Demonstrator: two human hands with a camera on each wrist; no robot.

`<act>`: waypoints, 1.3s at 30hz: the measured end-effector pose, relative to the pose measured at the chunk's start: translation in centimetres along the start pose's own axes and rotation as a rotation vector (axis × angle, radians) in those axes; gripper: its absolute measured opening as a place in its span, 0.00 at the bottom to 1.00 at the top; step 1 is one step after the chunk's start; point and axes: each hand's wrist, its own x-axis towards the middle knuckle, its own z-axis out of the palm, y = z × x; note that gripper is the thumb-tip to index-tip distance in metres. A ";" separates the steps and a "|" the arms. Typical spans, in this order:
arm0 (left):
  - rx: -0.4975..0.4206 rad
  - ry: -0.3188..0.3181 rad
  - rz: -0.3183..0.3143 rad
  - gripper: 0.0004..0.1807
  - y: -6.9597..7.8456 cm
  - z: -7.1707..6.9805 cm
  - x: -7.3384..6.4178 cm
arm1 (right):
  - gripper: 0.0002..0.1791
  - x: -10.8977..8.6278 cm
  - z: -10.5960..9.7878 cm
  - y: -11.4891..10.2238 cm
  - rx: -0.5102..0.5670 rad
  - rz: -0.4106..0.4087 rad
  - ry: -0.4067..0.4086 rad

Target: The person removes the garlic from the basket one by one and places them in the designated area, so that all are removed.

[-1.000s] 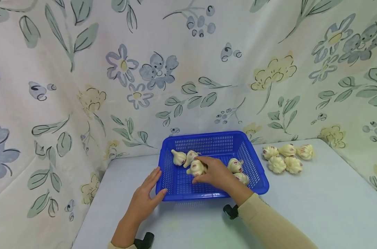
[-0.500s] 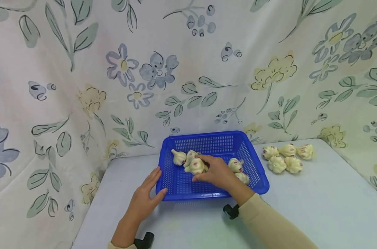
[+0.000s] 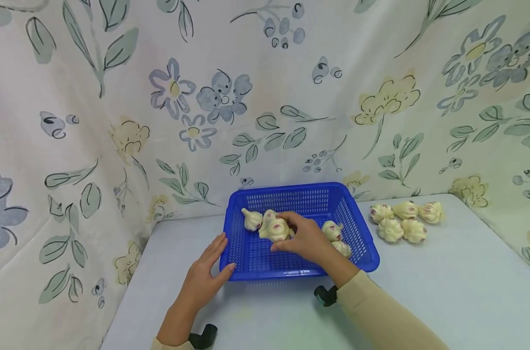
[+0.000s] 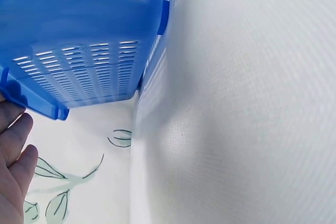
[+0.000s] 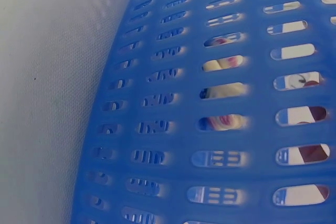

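Observation:
In the head view, a blue slotted plastic basket (image 3: 256,272) stands on the white table. My right hand (image 3: 309,243) reaches over its front rim and pinches a garlic bulb (image 3: 278,230) between thumb and fingers. That bulb sits against another garlic bulb (image 3: 268,215) just behind it. Further left lies a third garlic bulb (image 3: 252,220). Two more bulbs, one a pale garlic bulb (image 3: 332,231), lie at the basket's right, partly behind my right wrist. My left hand (image 3: 203,274) touches the basket's left rim with fingers extended; its fingertips (image 4: 16,127) meet the rim in the left wrist view.
To the right of the basket, several garlic bulbs (image 3: 406,211) sit in two rows on the white table (image 3: 449,282). A floral cloth (image 3: 265,97) hangs directly behind the table. The right wrist view is mostly filled by the slotted basket wall (image 5: 178,177).
The garlic bulb in my right hand has shifted slightly and now sits closer against the one behind it. My left hand stays at the rim. The head view has tilted very slightly.

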 end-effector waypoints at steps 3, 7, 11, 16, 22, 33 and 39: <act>0.001 0.000 -0.001 0.37 0.0 0.0 0.0 | 0.41 0.0 0.0 0.0 0.022 0.000 0.005; 0.002 0.002 -0.002 0.37 0.0 0.0 0.0 | 0.39 0.1 0.0 -0.1 0.030 0.002 0.013; -0.004 0.001 0.001 0.37 0.0 -0.1 0.0 | 0.40 0.2 0.0 -0.2 0.013 0.001 0.019; 0.000 0.009 0.011 0.37 0.0 -0.1 0.0 | 0.38 0.3 -0.1 -0.3 0.020 -0.010 0.028; 0.010 0.007 0.005 0.37 -0.1 0.0 0.0 | 0.37 0.0 -0.7 -0.2 0.082 -0.007 0.164; -0.004 -0.009 0.001 0.37 0.1 -0.1 0.1 | 0.34 -1.7 -3.0 -0.1 0.181 -0.064 0.349; 0.002 -0.002 0.010 0.37 0.0 -0.2 0.0 | 0.33 -3.4 -5.5 0.9 0.267 -0.047 0.460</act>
